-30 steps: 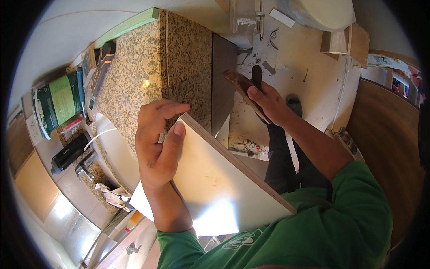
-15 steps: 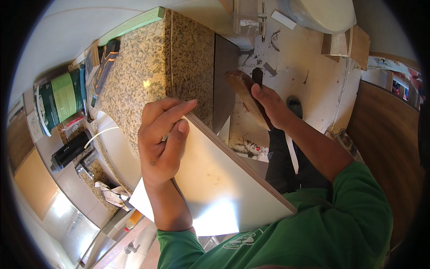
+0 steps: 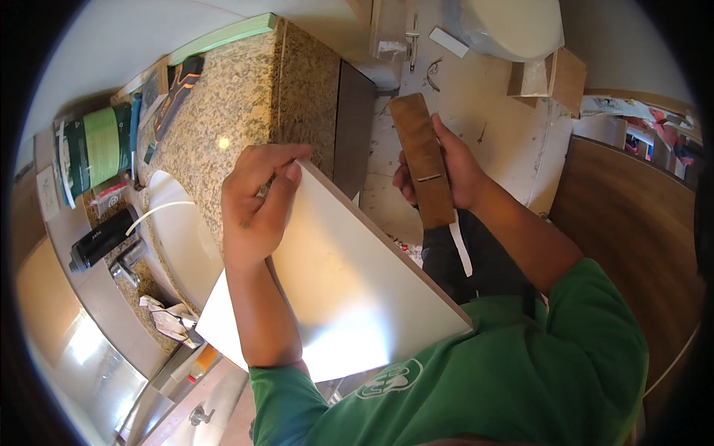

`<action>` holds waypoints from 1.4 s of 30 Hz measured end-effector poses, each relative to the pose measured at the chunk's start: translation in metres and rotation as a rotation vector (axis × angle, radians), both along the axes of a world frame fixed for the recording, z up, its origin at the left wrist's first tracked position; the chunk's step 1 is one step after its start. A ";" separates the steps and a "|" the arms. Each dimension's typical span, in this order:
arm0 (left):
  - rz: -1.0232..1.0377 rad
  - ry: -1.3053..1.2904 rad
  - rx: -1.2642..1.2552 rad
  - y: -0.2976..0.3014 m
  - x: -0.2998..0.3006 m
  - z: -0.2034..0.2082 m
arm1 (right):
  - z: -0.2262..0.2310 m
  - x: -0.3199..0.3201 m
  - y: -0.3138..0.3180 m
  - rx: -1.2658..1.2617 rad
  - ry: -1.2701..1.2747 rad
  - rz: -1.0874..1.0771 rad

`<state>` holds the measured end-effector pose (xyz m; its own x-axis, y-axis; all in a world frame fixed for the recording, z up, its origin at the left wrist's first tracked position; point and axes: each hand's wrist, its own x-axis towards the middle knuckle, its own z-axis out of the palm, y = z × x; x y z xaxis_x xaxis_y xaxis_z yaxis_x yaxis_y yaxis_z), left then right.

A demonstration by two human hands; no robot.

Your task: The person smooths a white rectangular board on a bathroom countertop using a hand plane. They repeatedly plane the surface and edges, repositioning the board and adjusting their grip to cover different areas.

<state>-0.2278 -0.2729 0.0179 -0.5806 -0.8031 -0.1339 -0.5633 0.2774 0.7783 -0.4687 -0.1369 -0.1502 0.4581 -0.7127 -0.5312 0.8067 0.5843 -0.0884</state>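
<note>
A white-faced board (image 3: 338, 253) leans against my body, its thin brown edge running from the upper corner down to my shirt. My left hand (image 3: 256, 204) is closed over that upper corner, with the thumb on the white face and the fingers curled over the edge. In my right hand (image 3: 460, 165) is a brown rectangular block (image 3: 421, 149), perhaps a sanding block, with a short slit across its broad face. The block is held apart from the board, fingers on one side and palm on the other. A narrow white strip (image 3: 462, 249) hangs just below it.
To the left is a speckled stone counter (image 3: 230, 97) with a white basin (image 3: 178, 215), a metal tap (image 3: 128, 264), an orange-and-black tool (image 3: 178, 97) and a black cylinder (image 3: 104, 239). A toilet (image 3: 509, 30) stands ahead. A brown wooden panel (image 3: 632, 223) is at right.
My right hand has turned the brown block, so its broad face now shows instead of its narrow side. My left hand keeps its hold on the board's corner. The whole view has shifted slightly.
</note>
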 end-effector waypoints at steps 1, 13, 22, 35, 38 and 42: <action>0.043 -0.007 0.018 0.000 -0.001 0.001 | 0.007 -0.007 0.005 -0.021 -0.056 0.037; 0.213 0.114 0.129 -0.001 0.004 -0.004 | 0.132 -0.025 0.111 0.027 0.134 0.298; 0.008 -0.302 -0.653 0.049 0.025 0.004 | 0.173 -0.010 0.101 -0.132 0.268 0.274; 0.298 -0.444 -0.528 0.033 0.008 -0.023 | 0.186 0.005 0.039 -0.152 0.476 0.313; 0.369 -0.422 -0.591 0.053 0.007 -0.016 | 0.177 0.006 0.045 -0.212 0.489 0.268; 0.440 -0.405 -0.511 0.105 0.024 -0.010 | 0.167 0.003 0.053 -0.190 0.351 0.215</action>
